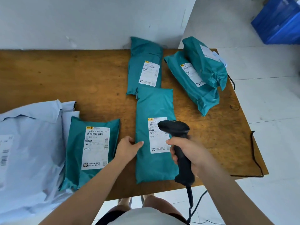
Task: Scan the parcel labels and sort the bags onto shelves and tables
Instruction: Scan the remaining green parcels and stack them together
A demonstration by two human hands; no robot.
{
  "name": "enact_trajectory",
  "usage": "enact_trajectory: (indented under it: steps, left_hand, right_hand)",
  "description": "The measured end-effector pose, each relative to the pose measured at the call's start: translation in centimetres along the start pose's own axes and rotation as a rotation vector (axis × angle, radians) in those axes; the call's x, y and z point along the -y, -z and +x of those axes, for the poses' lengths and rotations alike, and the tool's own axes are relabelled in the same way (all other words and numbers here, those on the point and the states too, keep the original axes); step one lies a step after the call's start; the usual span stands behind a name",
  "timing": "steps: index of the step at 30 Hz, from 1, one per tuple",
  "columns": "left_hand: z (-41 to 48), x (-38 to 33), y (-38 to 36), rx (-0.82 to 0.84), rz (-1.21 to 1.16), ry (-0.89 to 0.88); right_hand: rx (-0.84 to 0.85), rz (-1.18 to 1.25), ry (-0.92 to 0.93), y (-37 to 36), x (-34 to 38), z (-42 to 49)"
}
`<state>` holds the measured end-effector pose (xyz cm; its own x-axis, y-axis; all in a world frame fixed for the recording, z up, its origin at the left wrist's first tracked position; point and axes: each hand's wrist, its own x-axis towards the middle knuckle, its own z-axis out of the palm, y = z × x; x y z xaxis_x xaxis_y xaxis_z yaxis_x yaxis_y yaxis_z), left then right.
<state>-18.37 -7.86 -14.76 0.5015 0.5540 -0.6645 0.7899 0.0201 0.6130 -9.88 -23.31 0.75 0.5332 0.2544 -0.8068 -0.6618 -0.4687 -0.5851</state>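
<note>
Scanner (177, 143) is gripped in right hand (190, 153), closed round the handle, head aimed at label (158, 135) of near-centre teal bag (154, 135) lying flat on counter (65, 78). Left hand (128, 147) is laid open on the bag's left edge, nothing gripped. Bag is judged soft, light, w/ slick plastic skin; best taken at a long edge, contents pinched thru the film. Other teal bags are seen far, right & near left; pale bags (29, 143) far left.

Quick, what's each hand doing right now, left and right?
Left hand: open, fingers resting on the edge of the middle teal bag, holding nothing.
Right hand: closed around the scanner, aimed at that bag's label.
</note>
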Motion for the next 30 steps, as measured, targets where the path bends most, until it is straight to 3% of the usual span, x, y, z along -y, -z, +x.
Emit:
enact_trajectory:
  steps: [13,19,26,30]
  left_hand:
    - [-0.5,-0.3,-0.3,0.04,-0.009,-0.049]
    - [-2.5,-2.7,-0.1,0.057,-0.064,-0.189]
    - [-8.0,-3.4,10.2,-0.138,-0.09,-0.334]
    - [-10.9,1.0,16.5,-0.222,-0.12,-0.142]
  right_hand:
    - [-0.042,-0.024,-0.023,-0.6,-0.8,-0.4]
    - [-0.014,0.019,0.071,-0.5,-0.7,-1.3]
    - [0.039,0.017,0.188,-0.8,0.5,-1.6]
    - [0.104,0.006,0.204,-2.0,0.6,-1.3]
